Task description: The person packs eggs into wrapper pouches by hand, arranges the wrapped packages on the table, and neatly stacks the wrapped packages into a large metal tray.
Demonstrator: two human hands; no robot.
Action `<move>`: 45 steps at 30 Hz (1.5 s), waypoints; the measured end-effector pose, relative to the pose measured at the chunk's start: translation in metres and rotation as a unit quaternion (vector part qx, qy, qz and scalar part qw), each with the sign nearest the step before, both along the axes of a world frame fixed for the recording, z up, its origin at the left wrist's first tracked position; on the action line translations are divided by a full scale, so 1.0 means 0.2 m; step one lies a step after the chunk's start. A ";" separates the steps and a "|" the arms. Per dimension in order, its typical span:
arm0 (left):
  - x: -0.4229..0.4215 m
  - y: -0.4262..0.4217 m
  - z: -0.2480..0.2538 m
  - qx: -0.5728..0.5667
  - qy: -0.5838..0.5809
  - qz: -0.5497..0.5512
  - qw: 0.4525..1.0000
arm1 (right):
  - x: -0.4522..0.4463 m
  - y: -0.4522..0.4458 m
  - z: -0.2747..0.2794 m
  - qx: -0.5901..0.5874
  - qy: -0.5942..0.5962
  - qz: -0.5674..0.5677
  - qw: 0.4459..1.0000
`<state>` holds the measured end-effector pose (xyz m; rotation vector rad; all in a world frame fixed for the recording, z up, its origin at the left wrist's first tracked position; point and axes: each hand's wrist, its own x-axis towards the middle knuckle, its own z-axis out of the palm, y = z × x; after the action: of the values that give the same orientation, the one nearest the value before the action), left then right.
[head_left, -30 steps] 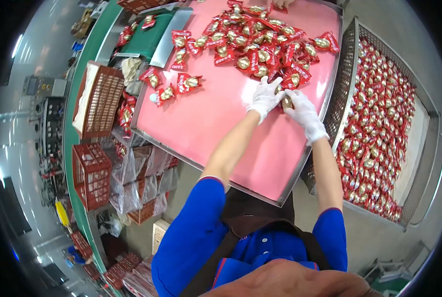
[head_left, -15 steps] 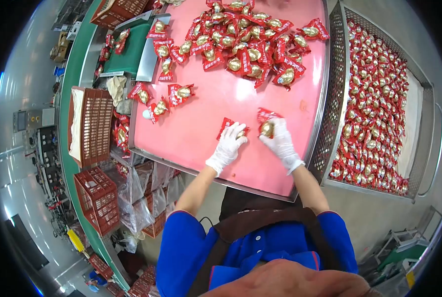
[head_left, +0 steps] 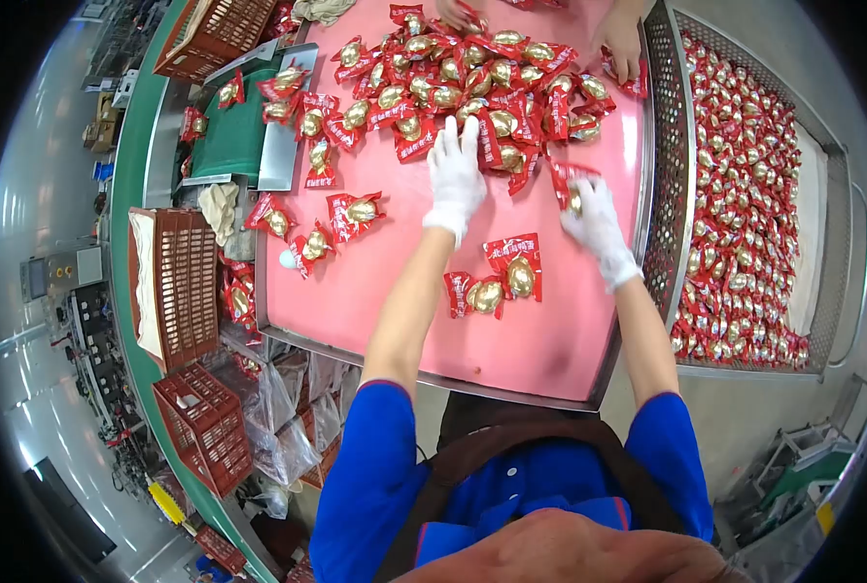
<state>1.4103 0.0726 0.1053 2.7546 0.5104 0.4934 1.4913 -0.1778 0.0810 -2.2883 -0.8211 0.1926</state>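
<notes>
- In the right hand point(head_left: 595, 225), a packet point(head_left: 568, 178) is pinched by curled fingers, upper right of centre.
- The left hand point(head_left: 456, 182) is laid against the pile point(head_left: 502, 73), upper centre, fingers slightly spread; whether anything is gripped cannot be told.
- A co-worker's hand point(head_left: 450, 12) is cut off by the top edge.

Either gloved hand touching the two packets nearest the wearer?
No, the left hand is at the pile and the right hand is on another packet, both apart from that pair.
</notes>
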 end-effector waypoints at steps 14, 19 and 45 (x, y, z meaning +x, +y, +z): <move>-0.83 -0.10 0.10 -0.053 0.048 -0.006 0.997 | 0.00 0.45 -0.15 0.129 0.057 -0.090 0.986; -1.28 -0.09 -0.04 -0.093 0.067 -0.033 0.993 | 0.17 0.10 0.30 0.120 0.126 0.065 0.983; -1.28 -0.40 0.04 -0.318 -0.022 0.273 0.908 | -0.34 0.51 0.37 0.125 -0.060 0.224 0.965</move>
<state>1.1541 -0.0074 0.1128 1.9516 1.2012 0.4076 1.4234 -0.0760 0.1551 -1.8683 -1.3417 0.1426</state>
